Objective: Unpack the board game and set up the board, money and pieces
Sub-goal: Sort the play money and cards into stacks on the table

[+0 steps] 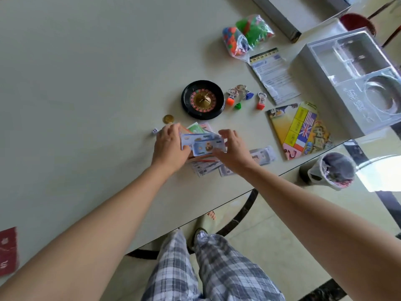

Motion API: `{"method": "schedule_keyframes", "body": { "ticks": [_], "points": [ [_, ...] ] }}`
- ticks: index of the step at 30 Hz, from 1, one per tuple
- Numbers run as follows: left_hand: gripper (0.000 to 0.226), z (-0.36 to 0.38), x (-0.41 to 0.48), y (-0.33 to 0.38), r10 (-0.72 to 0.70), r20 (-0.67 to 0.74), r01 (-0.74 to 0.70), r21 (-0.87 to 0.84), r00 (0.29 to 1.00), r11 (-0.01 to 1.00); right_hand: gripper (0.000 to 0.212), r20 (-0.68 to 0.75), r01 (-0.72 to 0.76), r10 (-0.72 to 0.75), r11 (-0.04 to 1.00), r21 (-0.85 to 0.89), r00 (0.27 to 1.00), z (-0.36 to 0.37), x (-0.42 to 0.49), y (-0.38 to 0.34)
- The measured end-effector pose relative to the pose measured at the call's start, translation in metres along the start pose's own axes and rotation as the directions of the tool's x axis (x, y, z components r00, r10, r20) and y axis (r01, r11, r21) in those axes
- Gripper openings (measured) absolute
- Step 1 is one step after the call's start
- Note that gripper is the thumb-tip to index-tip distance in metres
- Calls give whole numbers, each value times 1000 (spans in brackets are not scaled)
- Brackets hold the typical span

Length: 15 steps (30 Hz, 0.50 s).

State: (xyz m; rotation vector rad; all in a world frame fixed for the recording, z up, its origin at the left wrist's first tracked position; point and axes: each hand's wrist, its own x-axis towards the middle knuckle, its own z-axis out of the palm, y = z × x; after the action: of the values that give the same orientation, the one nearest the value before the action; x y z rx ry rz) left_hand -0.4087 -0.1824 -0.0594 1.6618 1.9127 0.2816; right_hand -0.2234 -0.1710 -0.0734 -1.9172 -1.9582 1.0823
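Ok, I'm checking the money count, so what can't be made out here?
All in the head view:
Banknotes: print too small and blurred; left hand and right hand cover part.
Die: pips too small.
Board: folded, inner face hidden.
Red item: cut off by left edge.

Home, dining area. Large pale table (86,83) on glossy tiled floor (271,246), red stool (355,21) at far side, small bag-lined bin (332,170) on floor beside table edge. Person in plaid pyjama trousers (217,268) and slippers (201,223). Family game spread out: play money (204,142), roulette wheel (202,99), open game box (303,61).
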Motion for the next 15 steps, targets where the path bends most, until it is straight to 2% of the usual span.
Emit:
{"method": "schedule_keyframes", "body": {
  "ticks": [3,7,10,15],
  "points": [
    [74,4,15,3,-61,119,55,48,991,997,45,-14,-20,21,998,59,1000,-7,6,1],
    [80,7,20,9,-58,151,45,87,987,995,46,48,-26,24,998,57,999,-16,4,6],
    [83,8,22,12,-31,157,7,151,987,989,57,102,-30,24,998,61,994,-13,3,2],
    [89,10,29,9,8,185,-47,210,983,977,68,53,-7,16,987,-162,998,3,9,-9]
  ]
}}
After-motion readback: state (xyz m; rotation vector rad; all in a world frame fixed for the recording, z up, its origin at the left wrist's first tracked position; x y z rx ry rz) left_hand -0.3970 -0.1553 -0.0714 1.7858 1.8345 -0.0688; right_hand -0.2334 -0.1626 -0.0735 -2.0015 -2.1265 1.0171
